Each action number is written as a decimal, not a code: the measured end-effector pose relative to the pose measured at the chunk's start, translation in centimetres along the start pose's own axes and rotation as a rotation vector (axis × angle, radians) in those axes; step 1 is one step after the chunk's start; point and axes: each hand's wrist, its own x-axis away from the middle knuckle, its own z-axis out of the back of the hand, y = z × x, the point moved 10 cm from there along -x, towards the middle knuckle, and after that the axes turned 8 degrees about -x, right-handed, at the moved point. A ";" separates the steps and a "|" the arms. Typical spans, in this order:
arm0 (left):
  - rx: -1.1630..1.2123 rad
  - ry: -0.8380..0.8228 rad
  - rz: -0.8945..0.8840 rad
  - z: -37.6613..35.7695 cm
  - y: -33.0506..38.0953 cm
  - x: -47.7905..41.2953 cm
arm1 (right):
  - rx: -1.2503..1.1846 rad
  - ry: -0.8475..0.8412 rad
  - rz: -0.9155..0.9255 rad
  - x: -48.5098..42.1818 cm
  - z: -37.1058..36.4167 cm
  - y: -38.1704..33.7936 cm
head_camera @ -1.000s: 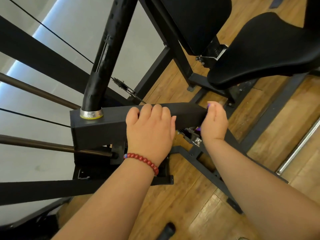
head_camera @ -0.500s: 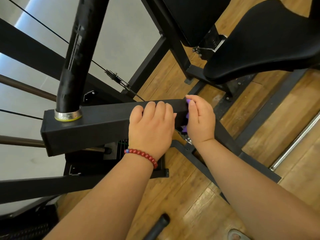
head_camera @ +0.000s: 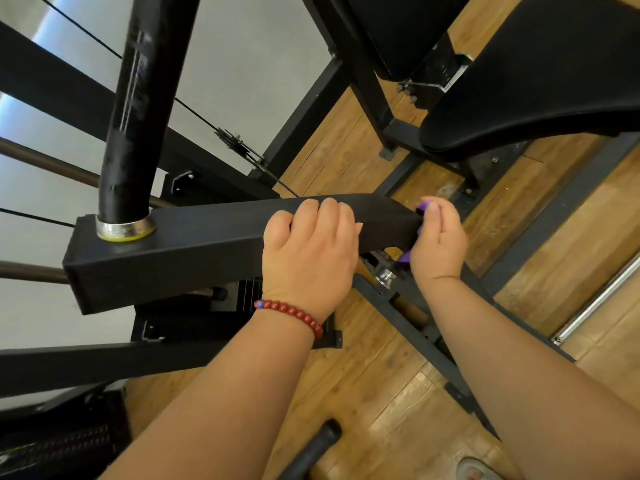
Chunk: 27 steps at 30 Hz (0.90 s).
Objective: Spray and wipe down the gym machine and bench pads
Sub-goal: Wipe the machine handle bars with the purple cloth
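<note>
Wiping the frame is the step in hand, as I read it from here. My right hand (head_camera: 438,244) pinches a purple cloth (head_camera: 423,206) against the right-hand end of the square black beam (head_camera: 173,251), and bits of cloth show above and below the hand. My left hand (head_camera: 308,251) lies on the same beam just beside it, fingers curled over the top edge, which I take to be steadying the arm of the machine. The two hands are near each other but apart, with a short bare stretch of beam between them.

At the beam's other end a round black post (head_camera: 138,116) rises out of a silver collar (head_camera: 125,229). The seat pad (head_camera: 554,81) and back pad (head_camera: 398,29) sit up and to the right, well apart from both hands. I cannot tell whether they have been wiped. No spray bottle is in view.

Next, I judge, the cloth should go round the end face and then along the beam's side towards the post. My left hand sits in that path, so it would have to lift or slide first. The cable (head_camera: 197,110) and pulley (head_camera: 230,138) behind the beam, and the silver fitting (head_camera: 386,276) under its end, are where the cloth could snag
</note>
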 end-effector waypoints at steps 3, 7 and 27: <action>0.065 0.018 0.020 0.1 0.0 0.0 | 0.006 0.078 -0.199 0.2 0.8 2.0; 0.062 0.005 0.025 0.1 0.0 -0.1 | 0.078 -0.166 0.273 1.4 -2.8 -5.7; 0.165 0.068 0.116 -0.3 0.8 0.0 | 0.135 -0.304 -0.096 -1.3 -0.4 0.2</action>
